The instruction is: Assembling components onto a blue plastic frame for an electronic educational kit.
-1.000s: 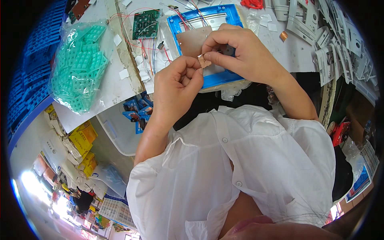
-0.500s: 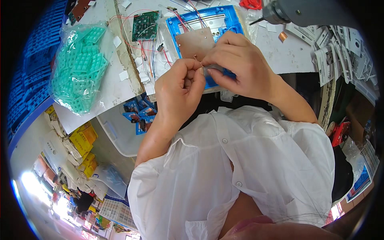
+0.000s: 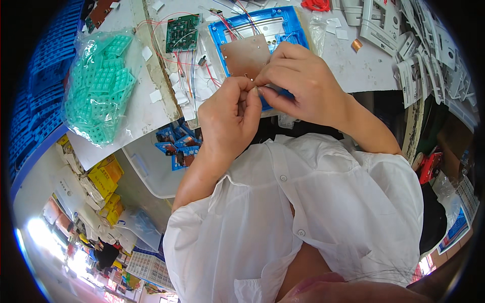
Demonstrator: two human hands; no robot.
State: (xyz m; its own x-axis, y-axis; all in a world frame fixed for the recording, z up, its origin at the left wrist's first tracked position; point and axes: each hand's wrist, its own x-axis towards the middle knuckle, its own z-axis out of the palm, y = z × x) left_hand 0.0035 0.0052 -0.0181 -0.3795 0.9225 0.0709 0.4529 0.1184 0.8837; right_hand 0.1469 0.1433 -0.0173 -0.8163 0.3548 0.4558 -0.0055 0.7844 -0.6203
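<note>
Over the near edge of a blue plastic housing (image 3: 216, 35), my two hands meet fingertip to fingertip. My left hand (image 3: 230, 113) is closed in a pinch, thumb against the fingers. From the other side my right hand (image 3: 305, 83) pinches at the same spot. What lies between the fingertips is small and mostly hidden; a bit of thin wire seems to show there. Just beyond the fingers, a brown board (image 3: 245, 54) rests on the housing. Left of the housing lies a green circuit board (image 3: 183, 33) with red and blue wires attached.
A clear bag of green keypads (image 3: 103, 83) lies on the left, beside stacked blue plastic parts (image 3: 43, 81). White and grey plastic casings (image 3: 424, 65) pile up at the right. Below the table edge, a clear bin (image 3: 151, 169) holds small blue parts. Paper scraps (image 3: 155, 95) are scattered about.
The grey tool with a dark tip at the upper right has left the view. A grey strip seen in my right hand is now hidden. My left hand has shifted slightly right.
</note>
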